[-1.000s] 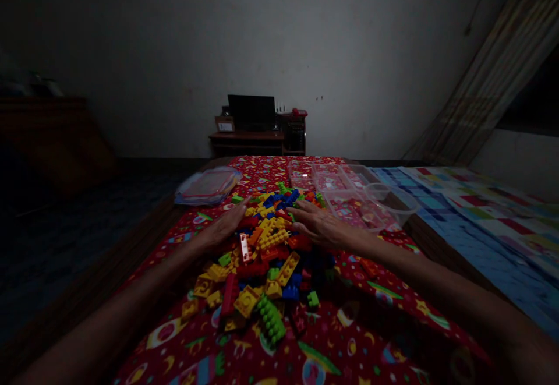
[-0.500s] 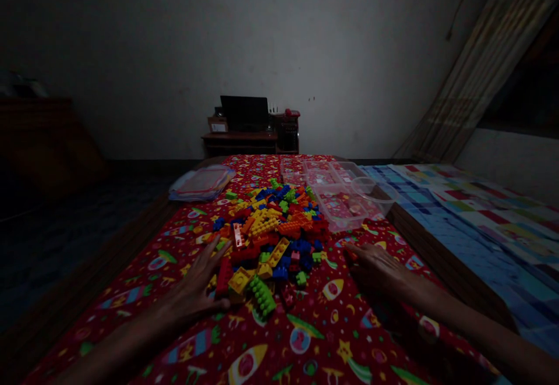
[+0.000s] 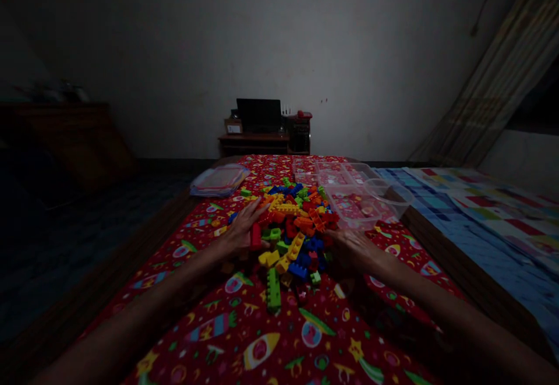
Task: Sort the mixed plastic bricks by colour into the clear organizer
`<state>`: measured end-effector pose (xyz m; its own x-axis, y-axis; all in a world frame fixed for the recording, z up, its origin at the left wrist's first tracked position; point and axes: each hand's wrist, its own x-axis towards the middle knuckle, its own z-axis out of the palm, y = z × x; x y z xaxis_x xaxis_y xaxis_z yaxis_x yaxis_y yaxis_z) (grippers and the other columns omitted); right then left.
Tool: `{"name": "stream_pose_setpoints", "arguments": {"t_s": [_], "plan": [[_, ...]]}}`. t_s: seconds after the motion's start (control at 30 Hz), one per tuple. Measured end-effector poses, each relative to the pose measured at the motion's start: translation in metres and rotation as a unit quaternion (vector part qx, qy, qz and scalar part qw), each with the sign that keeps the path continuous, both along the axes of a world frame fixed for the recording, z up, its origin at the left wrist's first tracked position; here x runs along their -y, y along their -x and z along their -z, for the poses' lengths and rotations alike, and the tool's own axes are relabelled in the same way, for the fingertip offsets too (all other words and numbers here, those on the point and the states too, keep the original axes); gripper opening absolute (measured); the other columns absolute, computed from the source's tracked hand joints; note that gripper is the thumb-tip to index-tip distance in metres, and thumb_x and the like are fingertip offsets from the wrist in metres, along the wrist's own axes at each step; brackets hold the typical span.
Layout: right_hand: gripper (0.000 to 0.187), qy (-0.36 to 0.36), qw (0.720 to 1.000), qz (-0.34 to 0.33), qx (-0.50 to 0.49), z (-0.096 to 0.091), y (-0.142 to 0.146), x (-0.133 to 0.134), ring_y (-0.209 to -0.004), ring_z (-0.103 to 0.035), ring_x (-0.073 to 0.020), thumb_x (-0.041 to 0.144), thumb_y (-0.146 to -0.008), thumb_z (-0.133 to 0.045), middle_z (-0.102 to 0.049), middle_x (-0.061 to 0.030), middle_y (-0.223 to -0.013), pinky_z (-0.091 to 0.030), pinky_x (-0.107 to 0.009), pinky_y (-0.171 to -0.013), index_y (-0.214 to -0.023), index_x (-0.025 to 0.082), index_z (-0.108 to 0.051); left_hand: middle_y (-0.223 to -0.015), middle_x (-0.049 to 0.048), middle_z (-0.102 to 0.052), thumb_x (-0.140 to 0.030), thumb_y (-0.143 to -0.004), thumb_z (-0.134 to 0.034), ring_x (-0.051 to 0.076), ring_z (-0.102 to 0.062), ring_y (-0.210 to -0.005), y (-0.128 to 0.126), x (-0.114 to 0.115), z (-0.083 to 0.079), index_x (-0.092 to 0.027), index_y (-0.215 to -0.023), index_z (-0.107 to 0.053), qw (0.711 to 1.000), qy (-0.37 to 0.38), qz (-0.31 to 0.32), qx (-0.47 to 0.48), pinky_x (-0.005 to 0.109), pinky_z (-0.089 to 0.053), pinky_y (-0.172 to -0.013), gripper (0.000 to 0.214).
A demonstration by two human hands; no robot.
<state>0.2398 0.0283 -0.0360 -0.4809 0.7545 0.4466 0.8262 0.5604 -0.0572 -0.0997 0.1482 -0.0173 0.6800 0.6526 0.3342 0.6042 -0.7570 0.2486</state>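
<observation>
Left hand (image 3: 244, 228) rests against the left side of the brick pile (image 3: 296, 246) in the head view, fingers spread; the right hand (image 3: 356, 245) is at the pile's right side, fingertips hidden, so whether it grips anything I cannot tell. Beneath the pile is a red patterned cloth (image 3: 253, 327); beyond it, a flat stack (image 3: 220, 180) leftward and clear containers (image 3: 353, 188) rightward.

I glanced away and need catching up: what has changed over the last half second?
The left hand has moved forward and inward to the left side of the toy brick pile; the right hand has moved inward to its right edge. Bricks at the near left have shifted inward, and the long green brick has turned from slanting to nearly straight. No clear grasp or release shows. The clear plastic containers and stacked lids stayed put.
</observation>
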Motion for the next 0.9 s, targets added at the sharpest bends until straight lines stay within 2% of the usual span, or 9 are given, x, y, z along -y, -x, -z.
{"name": "stream_pose_setpoints", "arguments": {"t_s": [0.1, 0.17, 0.23, 0.3, 0.4, 0.5, 0.63, 0.77, 0.9], "plan": [[0.036, -0.011, 0.998, 0.041, 0.049, -0.018, 0.012, 0.018, -0.080, -0.060, -0.0180, 0.013, -0.089, -0.041, -0.065, -0.0100, -0.086, -0.049, -0.031, -0.072, -0.122, 0.014, -0.055, -0.157, 0.0127, -0.005, -0.048, -0.074, -0.067, 0.039, -0.011, -0.141, 0.009, 0.006, -0.015, -0.026, -0.150, -0.006, 0.998, 0.042, 0.025, -0.041, 0.055, -0.025, -0.109, 0.100], [0.033, -0.019, 0.997, 0.042, 0.068, -0.030, 0.029, 0.033, -0.090, -0.061, -0.0203, 0.018, -0.092, -0.042, -0.065, -0.0139, -0.100, -0.050, -0.032, -0.074, -0.122, 0.015, -0.055, -0.158, 0.0092, -0.004, -0.038, -0.083, -0.056, 0.036, -0.009, -0.142, 0.017, 0.019, -0.023, -0.029, -0.149, -0.003, 0.995, 0.054, 0.051, -0.065, 0.054, -0.025, -0.110, 0.085], [0.042, -0.043, 0.995, -0.023, 0.088, -0.037, 0.049, 0.044, -0.118, -0.050, -0.0280, 0.033, -0.091, -0.048, -0.052, -0.0183, -0.129, -0.047, -0.043, -0.090, -0.131, 0.020, -0.048, -0.158, 0.0051, -0.004, -0.026, -0.088, -0.046, 0.035, -0.007, -0.142, 0.021, 0.038, -0.028, -0.033, -0.149, -0.003, 0.996, 0.033, 0.057, -0.064, 0.056, -0.023, -0.110, 0.075], [0.055, -0.034, 0.985, -0.120, 0.116, -0.039, 0.067, 0.047, -0.135, -0.029, -0.0318, 0.048, -0.087, -0.052, -0.035, -0.0157, -0.146, -0.034, -0.054, -0.103, -0.137, 0.029, -0.041, -0.158, 0.0027, -0.003, -0.020, -0.089, -0.041, 0.034, -0.006, -0.143, 0.019, 0.059, -0.028, -0.035, -0.148, -0.007, 0.997, -0.007, 0.054, -0.050, 0.059, -0.019, -0.111, 0.070], [0.052, 0.010, 0.962, -0.226, 0.155, -0.036, 0.082, 0.035, -0.141, -0.016, -0.0284, 0.051, -0.088, -0.048, -0.028, -0.0123, -0.150, -0.023, -0.055, -0.109, -0.136, 0.032, -0.041, -0.158, 0.0017, -0.005, -0.029, -0.090, -0.045, 0.036, -0.006, -0.142, 0.009, 0.088, -0.019, -0.036, -0.148, -0.015, 0.993, -0.058, 0.077, -0.065, 0.064, -0.013, -0.110, 0.065], [0.049, 0.008, 0.955, -0.245, 0.164, -0.031, 0.084, 0.009, -0.142, -0.013, -0.0279, 0.048, -0.091, -0.044, -0.027, -0.0147, -0.150, -0.020, -0.058, -0.109, -0.135, 0.026, -0.043, -0.156, -0.0018, -0.017, -0.037, -0.086, -0.053, 0.036, -0.011, -0.142, -0.002, 0.100, -0.007, -0.040, -0.145, -0.024, 0.978, -0.097, 0.147, -0.114, 0.064, -0.013, -0.110, 0.065], [0.048, -0.033, 0.964, -0.221, 0.145, -0.025, 0.082, -0.026, -0.141, -0.018, -0.0295, 0.047, -0.089, -0.048, -0.030, -0.0166, -0.149, -0.021, -0.061, -0.108, -0.130, 0.022, -0.049, -0.154, -0.0044, -0.023, -0.029, -0.090, -0.049, 0.032, -0.012, -0.142, -0.011, 0.080, 0.000, -0.039, -0.141, -0.033, 0.975, -0.138, 0.119, -0.125, 0.059, -0.010, -0.113, 0.055], [0.039, -0.057, 0.971, -0.192, 0.129, -0.027, 0.086, -0.054, -0.137, -0.027, -0.0296, 0.045, -0.089, -0.050, -0.040, -0.0168, -0.141, -0.024, -0.057, -0.108, -0.120, 0.022, -0.058, -0.155, -0.0042, -0.022, -0.033, -0.093, -0.044, 0.031, -0.010, -0.143, -0.021, 0.039, -0.007, -0.038, -0.138, -0.040, 0.976, -0.164, 0.099, -0.103, 0.059, -0.006, -0.113, 0.046], [0.040, -0.051, 0.983, -0.140, 0.104, -0.034, 0.090, -0.072, -0.137, -0.026, -0.0302, 0.044, -0.088, -0.052, -0.036, -0.0173, -0.144, -0.024, -0.056, -0.108, -0.120, 0.021, -0.058, -0.156, -0.0022, -0.019, -0.031, -0.095, -0.040, 0.031, -0.009, -0.143, -0.026, 0.007, -0.015, -0.038, -0.139, -0.038, 0.980, -0.154, 0.094, -0.089, 0.061, -0.007, -0.112, 0.044]]}}
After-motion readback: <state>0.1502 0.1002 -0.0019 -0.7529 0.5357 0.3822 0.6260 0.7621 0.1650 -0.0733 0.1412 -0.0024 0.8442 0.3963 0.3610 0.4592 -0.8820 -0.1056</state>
